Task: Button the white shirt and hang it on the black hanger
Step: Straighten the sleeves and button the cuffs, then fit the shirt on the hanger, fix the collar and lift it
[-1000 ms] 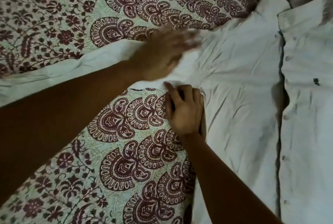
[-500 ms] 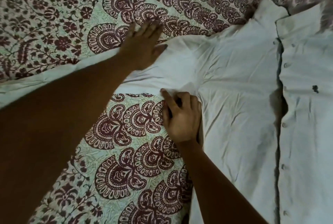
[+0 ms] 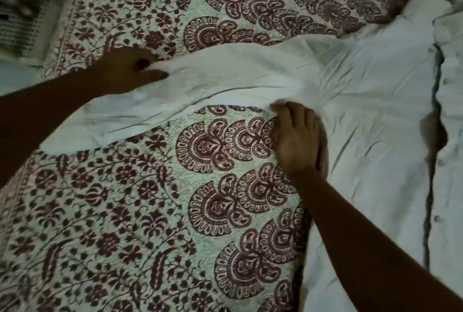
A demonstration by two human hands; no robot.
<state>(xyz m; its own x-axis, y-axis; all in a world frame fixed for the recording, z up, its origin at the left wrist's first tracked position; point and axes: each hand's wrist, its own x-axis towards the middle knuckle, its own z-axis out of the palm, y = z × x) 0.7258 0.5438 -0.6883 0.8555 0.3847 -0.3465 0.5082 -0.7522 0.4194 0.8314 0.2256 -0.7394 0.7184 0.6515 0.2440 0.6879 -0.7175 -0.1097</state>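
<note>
The white shirt (image 3: 370, 116) lies front up on a patterned bedspread, its placket and buttons (image 3: 438, 218) running down the right edge of the view. One sleeve (image 3: 225, 81) stretches out to the left. My left hand (image 3: 125, 71) is on that sleeve far from the body and grips its fabric, thumb on top. My right hand (image 3: 295, 136) sits at the underarm, fingers bent and pinching the bunched cloth there. No black hanger is in view.
The bedspread (image 3: 140, 211), maroon print on a pale ground, fills the left and lower part of the view. A striped, blurred object (image 3: 20, 20) lies past the bed's edge at the top left.
My left hand has slid leftward along the sleeve, from near the shoulder out toward the cuff end, and now grips it. My right hand has stayed at the underarm.
</note>
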